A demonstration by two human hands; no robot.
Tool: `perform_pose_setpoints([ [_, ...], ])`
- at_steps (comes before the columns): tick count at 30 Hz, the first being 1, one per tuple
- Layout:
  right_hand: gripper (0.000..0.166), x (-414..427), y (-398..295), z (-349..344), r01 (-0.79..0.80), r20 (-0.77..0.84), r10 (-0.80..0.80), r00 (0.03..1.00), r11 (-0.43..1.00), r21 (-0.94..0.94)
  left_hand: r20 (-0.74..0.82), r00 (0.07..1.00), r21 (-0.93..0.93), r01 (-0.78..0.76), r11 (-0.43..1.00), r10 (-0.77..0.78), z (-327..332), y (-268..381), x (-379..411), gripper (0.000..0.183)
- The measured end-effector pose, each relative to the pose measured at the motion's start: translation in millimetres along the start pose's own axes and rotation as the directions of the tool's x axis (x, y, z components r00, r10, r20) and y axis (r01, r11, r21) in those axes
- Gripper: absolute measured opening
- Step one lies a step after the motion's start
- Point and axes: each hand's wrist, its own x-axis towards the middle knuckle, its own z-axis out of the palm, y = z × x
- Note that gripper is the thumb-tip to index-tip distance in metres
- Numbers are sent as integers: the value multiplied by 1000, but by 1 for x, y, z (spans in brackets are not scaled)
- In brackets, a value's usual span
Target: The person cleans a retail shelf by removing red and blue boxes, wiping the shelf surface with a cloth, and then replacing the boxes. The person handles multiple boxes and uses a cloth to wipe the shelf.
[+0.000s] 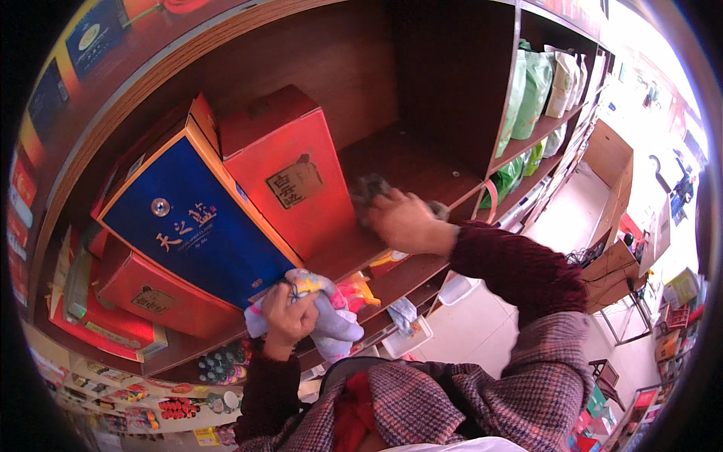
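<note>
My left hand [289, 316] grips a pale, patterned cloth [333, 325] at the lower corner of a large blue gift box with orange edges [197, 226]. Blurred by motion, my right hand [404, 217] is over the shelf board, closed around a dark cloth [370, 195] that is partly hidden by the fingers. Between the blue box and my right hand stands a red box [294, 181] with a gold label.
More red boxes [169, 299] stand at the left of the wooden shelf. Green and white bags [531, 93] fill the compartment at the right. Bottles [220, 367] stand lower left. Below, a white plastic bin [409, 339] has a grey cloth [402, 313] over its edge.
</note>
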Motion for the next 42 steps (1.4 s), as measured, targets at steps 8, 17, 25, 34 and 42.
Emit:
perform_pose_setpoints([
  [8,30,113,188,87,-669,-212,715,666,699,254,57,998,-50,33,998,-30,5,5,11,20],
  [17,28,155,48,77,38,-252,9,968,983,182,205,963,-54,187,981,-172,-2,-2,-18,20],
  [25,26,110,175,68,-429,-199,453,869,891,150,113,993,108,14,994,-26,17,-33,-48,20],
  [34,25,163,39,75,7,-185,26,982,985,174,146,988,6,56,998,-56,12,-12,-23,18],
  [42,33,-12,72,17,86,-70,-79,994,991,101,42,999,-44,4,999,-2,2,1,6,25],
])
